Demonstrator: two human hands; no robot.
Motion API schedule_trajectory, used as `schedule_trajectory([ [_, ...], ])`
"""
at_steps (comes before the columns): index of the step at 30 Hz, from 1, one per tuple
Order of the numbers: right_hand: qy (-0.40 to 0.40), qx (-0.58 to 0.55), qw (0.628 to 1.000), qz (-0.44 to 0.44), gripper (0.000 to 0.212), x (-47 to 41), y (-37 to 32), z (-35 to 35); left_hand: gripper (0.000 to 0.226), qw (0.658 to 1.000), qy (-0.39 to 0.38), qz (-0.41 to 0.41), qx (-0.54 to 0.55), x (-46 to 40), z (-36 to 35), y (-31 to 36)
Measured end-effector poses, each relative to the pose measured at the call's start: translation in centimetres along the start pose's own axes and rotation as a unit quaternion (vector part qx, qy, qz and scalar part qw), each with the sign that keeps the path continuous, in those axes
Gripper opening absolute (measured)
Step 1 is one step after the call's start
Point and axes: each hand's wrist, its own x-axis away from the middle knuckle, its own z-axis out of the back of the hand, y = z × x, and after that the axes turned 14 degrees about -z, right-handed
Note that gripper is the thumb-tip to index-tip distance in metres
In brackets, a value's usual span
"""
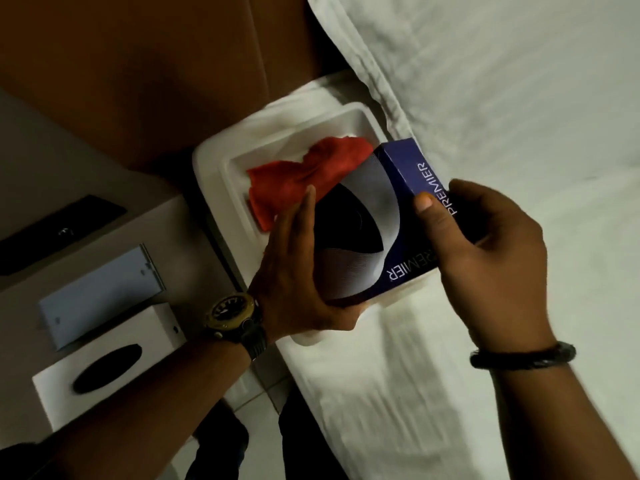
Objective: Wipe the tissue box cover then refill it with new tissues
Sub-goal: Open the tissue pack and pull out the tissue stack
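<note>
A dark blue PREMIER tissue box (377,216) is held over a white tray-like cover part (214,188) that lies on the bed's edge. My left hand (298,268) holds the box's left side and near corner, fingers straight along it and thumb under the corner. My right hand (485,251) grips the box's right side, thumb on top. A red cloth (298,174) lies in the white tray behind the box. A white tissue box cover (110,362) with a dark oval slot stands on the bedside table at lower left.
A white bedsheet (519,98) fills the right side. The beige bedside table (41,168) carries a dark phone-like slab (59,230) and a pale flat panel (100,292). A brown headboard (138,64) is behind. Tiled floor shows below.
</note>
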Motion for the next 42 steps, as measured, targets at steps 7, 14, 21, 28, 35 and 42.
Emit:
schedule_trajectory([
  [7, 0.016, 0.065, 0.996, 0.054, 0.043, 1.9, -1.4, -0.8, 0.131, 0.997, -0.071, -0.024, 0.022, -0.1, 2.8, 0.8],
  [14, -0.065, 0.078, 0.983, 0.150, 0.042, 3.9, -3.0, -2.0, 0.082, 0.976, -0.029, 0.014, 0.216, -4.3, 10.9, 3.7],
  [21, -0.136, 0.037, 0.983, 0.120, 0.040, 4.5, -1.8, -1.4, 0.037, 0.968, -0.087, 0.118, 0.205, -6.9, 11.7, 5.1],
  [28, -0.187, -0.052, 0.978, 0.082, 0.028, 4.5, -1.8, -0.7, 0.025, 0.967, -0.069, 0.164, 0.180, -7.1, 11.2, 6.2],
  [35, -0.213, -0.175, 0.961, -0.030, 0.025, 4.7, -2.5, -0.4, 0.040, 0.907, -0.025, 0.283, 0.310, -6.1, 12.3, 7.4],
  [42, -0.232, -0.099, 0.967, -0.030, 0.022, 4.2, -2.2, 0.5, 0.022, 0.928, 0.016, 0.274, 0.252, -3.6, 11.4, 6.7],
])
